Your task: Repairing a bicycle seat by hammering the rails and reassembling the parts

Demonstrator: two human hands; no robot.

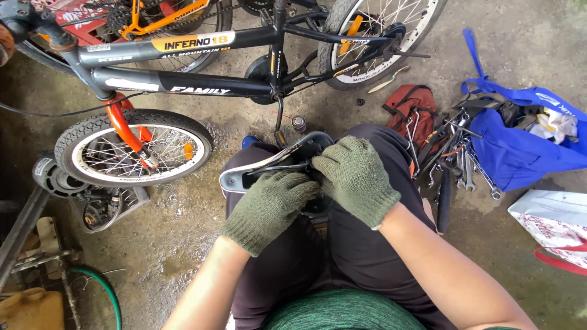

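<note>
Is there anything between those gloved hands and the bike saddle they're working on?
Nothing visible. The left hand and right hand, both in green knit gloves, rest directly on the upturned saddle on the person's lap; only the gloves lie between.

A bicycle (183,73) stands before the person's lap, wrenches (455,162) to its right.

A stained, damp concrete floor (183,244) under flat daylight. A small bike (183,79) lies ahead; wrenches (465,165) spill beside a blue bag (526,153) at right, a green hose (104,287) curls at left.
</note>
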